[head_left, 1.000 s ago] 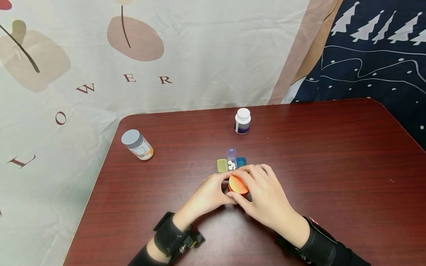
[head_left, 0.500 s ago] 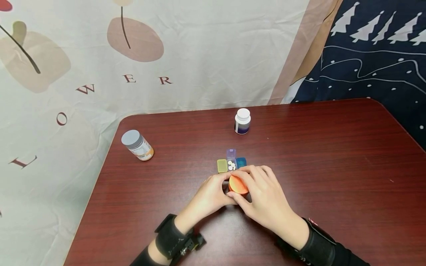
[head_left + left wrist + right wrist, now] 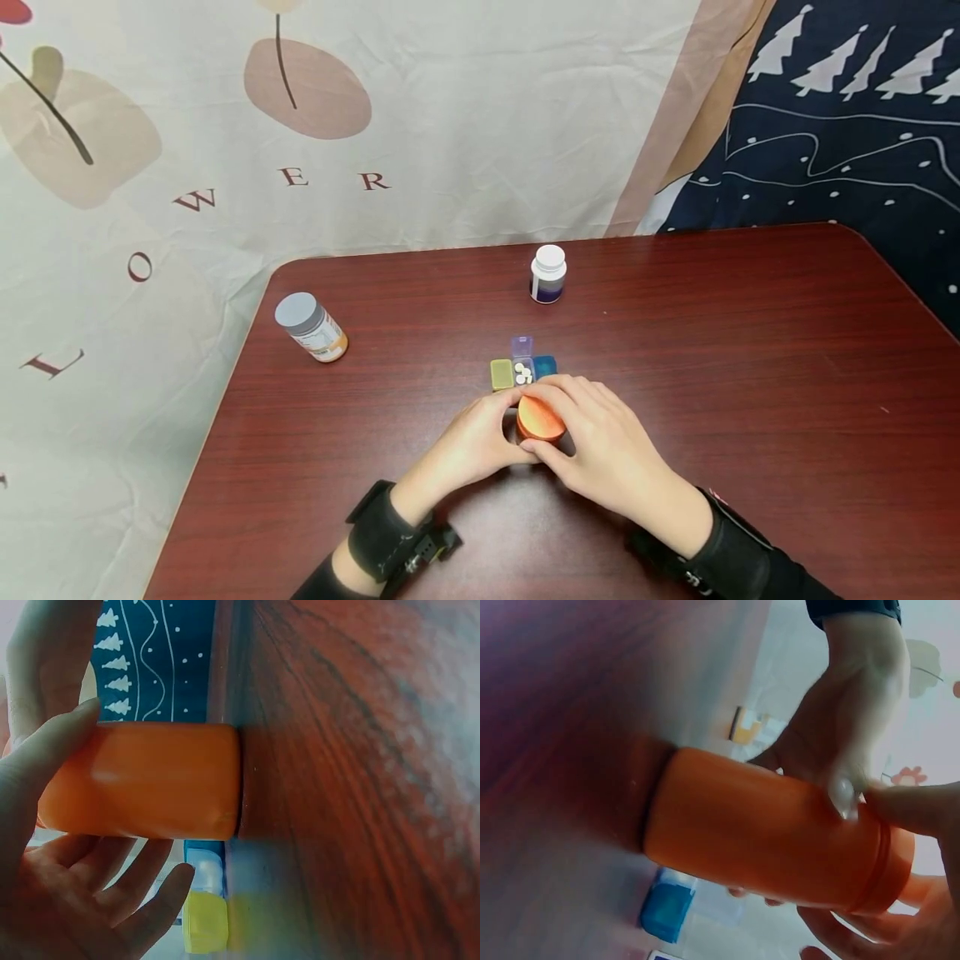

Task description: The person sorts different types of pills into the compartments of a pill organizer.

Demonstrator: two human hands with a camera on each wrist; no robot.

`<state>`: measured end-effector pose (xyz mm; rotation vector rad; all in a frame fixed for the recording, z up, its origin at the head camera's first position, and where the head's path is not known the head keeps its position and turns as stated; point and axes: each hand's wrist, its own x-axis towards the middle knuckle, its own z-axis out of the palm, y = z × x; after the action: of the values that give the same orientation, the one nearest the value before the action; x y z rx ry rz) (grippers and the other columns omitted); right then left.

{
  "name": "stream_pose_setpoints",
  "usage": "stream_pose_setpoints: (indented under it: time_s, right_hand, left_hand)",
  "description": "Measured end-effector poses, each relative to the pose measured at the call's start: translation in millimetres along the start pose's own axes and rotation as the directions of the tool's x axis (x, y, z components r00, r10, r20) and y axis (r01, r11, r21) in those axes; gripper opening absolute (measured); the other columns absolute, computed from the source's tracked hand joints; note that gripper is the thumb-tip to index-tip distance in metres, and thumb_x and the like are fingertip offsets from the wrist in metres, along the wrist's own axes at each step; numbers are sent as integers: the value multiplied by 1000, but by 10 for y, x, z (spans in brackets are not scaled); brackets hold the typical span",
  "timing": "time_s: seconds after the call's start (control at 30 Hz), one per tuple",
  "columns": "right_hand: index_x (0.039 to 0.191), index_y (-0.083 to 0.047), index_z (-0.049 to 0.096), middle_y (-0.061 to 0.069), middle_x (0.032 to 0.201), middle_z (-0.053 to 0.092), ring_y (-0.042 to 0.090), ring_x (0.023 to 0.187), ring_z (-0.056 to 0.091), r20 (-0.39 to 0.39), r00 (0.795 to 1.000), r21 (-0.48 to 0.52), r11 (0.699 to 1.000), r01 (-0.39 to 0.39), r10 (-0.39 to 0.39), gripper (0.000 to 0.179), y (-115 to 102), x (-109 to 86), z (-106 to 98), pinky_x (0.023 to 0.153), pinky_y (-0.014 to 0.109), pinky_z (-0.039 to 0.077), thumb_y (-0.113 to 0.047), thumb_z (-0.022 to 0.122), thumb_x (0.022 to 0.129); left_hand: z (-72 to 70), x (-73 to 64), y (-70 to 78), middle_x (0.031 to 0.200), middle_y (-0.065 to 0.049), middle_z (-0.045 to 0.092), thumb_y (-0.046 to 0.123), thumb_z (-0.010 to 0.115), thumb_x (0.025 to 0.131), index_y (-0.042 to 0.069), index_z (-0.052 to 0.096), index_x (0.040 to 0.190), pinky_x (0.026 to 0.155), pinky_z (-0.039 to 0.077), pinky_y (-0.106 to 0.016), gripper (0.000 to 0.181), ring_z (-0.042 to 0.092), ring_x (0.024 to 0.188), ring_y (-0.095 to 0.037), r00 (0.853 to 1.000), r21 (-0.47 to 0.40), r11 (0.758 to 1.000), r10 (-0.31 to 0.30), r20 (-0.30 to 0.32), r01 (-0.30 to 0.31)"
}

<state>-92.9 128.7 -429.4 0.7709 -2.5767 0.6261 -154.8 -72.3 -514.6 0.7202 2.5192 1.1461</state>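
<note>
An orange bottle (image 3: 165, 780) with an orange cap (image 3: 541, 418) stands upright on the table, between both hands. My left hand (image 3: 480, 437) holds its body, thumb on one side and fingers on the other. From the right, my right hand (image 3: 611, 437) grips the cap between thumb and fingers. Just beyond the hands lies a small pill box with its lids up: a yellow lid (image 3: 502, 374), a purple lid (image 3: 522, 346) and a blue lid (image 3: 545, 366). White tablets (image 3: 522, 374) sit in the purple-lidded compartment. The hands hide the box's near part.
A white bottle with a dark blue label (image 3: 547, 275) stands near the far edge of the brown table (image 3: 712, 333). At the left is a grey-capped jar (image 3: 312, 327). A printed cloth (image 3: 480, 125) hangs behind the table.
My right hand and wrist have shifted slightly right and toward me, still gripping the cap. The left hand is nearly unmoved, and the bottle stands in about the same place.
</note>
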Motion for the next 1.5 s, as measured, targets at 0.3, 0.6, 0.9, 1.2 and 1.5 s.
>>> stream_pose_setpoints:
  time_s: [0.3,0.6,0.9,1.2,1.5]
  right_hand:
    - [133,-21,75,-2,126,75,19,107,72,50,997,2,999,-54,54,59,27,-2,-123,90,44,63,-32,100,81]
    - [130,-18,76,1,123,77,22,104,74,10,999,-31,999,-44,44,60,96,14,-162,87,45,64,-32,101,78]
    - [130,-16,77,1,123,77,24,102,75,-6,997,-39,997,-71,71,59,134,17,-224,85,47,63,-32,100,79]
    - [131,-16,76,2,123,77,24,99,73,20,994,-45,993,-107,108,57,203,93,-344,82,47,61,-31,99,81]
    - [134,-15,76,6,125,78,31,104,74,30,989,-47,989,-143,144,56,320,255,-464,87,53,62,-29,97,84]
  left_hand:
    - [-14,-6,4,153,16,66,49,95,86,36,55,160,118,54,-41,85,64,137,-8,998,23,1000,-18,60,17]
    - [-28,5,-5,151,16,68,52,93,88,34,58,158,118,55,-42,80,65,140,-8,998,38,999,-23,53,21]
    - [-47,17,8,142,10,74,41,90,94,31,61,156,111,58,-40,69,71,128,-6,994,34,997,-77,80,74]
    - [-57,14,53,143,16,74,47,87,95,31,63,154,103,60,-35,65,72,121,-3,990,94,990,-112,90,104]
    - [-66,-7,60,142,18,74,52,82,99,31,64,153,104,60,-39,61,72,124,-5,985,127,987,-116,129,99]
